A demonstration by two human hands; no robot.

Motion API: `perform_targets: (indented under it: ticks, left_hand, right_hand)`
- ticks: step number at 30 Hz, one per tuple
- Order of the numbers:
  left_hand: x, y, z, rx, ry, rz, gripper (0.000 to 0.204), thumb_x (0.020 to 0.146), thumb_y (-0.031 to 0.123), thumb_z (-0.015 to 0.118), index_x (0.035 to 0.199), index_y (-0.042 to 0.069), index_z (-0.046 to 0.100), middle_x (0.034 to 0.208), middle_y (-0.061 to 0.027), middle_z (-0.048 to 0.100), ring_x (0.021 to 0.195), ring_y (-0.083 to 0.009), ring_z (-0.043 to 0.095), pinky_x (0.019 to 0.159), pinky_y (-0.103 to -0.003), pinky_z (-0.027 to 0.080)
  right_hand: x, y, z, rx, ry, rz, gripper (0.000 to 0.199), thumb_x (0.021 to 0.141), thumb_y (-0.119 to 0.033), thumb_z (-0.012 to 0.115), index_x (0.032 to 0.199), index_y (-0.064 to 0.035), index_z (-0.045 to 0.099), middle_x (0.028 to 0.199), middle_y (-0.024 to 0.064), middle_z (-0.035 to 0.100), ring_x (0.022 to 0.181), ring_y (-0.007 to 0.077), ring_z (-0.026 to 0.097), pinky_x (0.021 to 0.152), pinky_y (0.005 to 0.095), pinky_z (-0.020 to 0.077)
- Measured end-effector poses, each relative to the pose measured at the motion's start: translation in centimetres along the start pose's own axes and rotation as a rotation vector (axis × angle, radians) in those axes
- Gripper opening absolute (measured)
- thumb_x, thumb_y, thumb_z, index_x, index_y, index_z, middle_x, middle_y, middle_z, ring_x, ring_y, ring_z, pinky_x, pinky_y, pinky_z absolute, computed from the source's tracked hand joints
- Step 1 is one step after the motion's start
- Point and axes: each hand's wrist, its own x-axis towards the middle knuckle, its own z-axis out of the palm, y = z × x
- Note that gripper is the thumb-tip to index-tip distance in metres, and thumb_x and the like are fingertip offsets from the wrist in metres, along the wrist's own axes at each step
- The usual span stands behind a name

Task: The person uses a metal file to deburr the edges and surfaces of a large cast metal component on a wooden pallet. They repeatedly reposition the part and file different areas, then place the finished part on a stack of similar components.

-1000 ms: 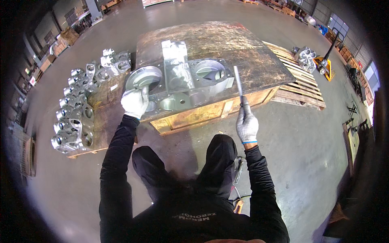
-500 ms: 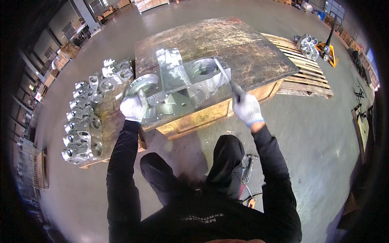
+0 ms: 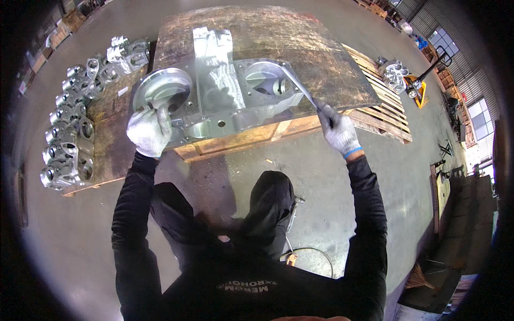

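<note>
A large silver metal casting point(image 3: 217, 99) lies along the near edge of the wooden workbench, with a round opening at either end and a block rising between them. My white-gloved left hand point(image 3: 149, 131) is closed on the near rim of its left ring, the thumb side toward the ring's inside. In my gloved right hand point(image 3: 338, 128), off the bench's right front corner, is the handle end of a long flat file point(image 3: 300, 85). The file slants up and left, and its far end meets the rim of the right opening. My fingers partly hide the handle.
Several smaller silver castings point(image 3: 75, 128) stand in rows on the left end of the wooden bench point(image 3: 289, 35). To the right are a slatted pallet point(image 3: 369, 88), more castings point(image 3: 395, 75) and a yellow pallet jack point(image 3: 415, 88). A hose point(image 3: 321, 250) lies on the floor by my legs.
My view has shifted, so bench and castings sit further up and left. My left hand still grips the casting's left ring. The file stays against the right opening's rim, its angle slightly changed.
</note>
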Motion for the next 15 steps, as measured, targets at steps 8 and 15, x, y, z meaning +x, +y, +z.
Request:
perform_targets:
  ticks: [8, 15]
  left_hand:
    - [-0.2, -0.1, -0.2, -0.013, -0.062, 0.005, 0.027, 0.099, 0.015, 0.061, 0.076, 0.005, 0.071, 0.067, -0.0139, 0.064, 0.057, -0.0345, 0.062, 0.056, -0.044, 0.048]
    - [-0.3, -0.2, -0.3, 0.032, -0.143, -0.021, 0.025, 0.100, 0.017, 0.059, 0.088, 0.009, 0.079, 0.079, -0.0158, 0.073, 0.073, -0.0339, 0.072, 0.066, -0.042, 0.054]
  right_hand:
    - [-0.2, 2.1, 0.1, 0.624, -0.247, 0.369, 0.039, 0.107, -0.013, 0.055, 0.145, -0.0027, 0.061, 0.080, -0.0049, 0.053, 0.071, 0.0045, 0.047, 0.064, 0.0224, 0.0422]
    - [5.4, 0.9, 3.5, 0.738, -0.117, 0.167, 0.043, 0.107, -0.020, 0.057, 0.148, -0.0057, 0.059, 0.074, -0.0061, 0.055, 0.061, 0.0040, 0.050, 0.055, 0.0225, 0.0425]
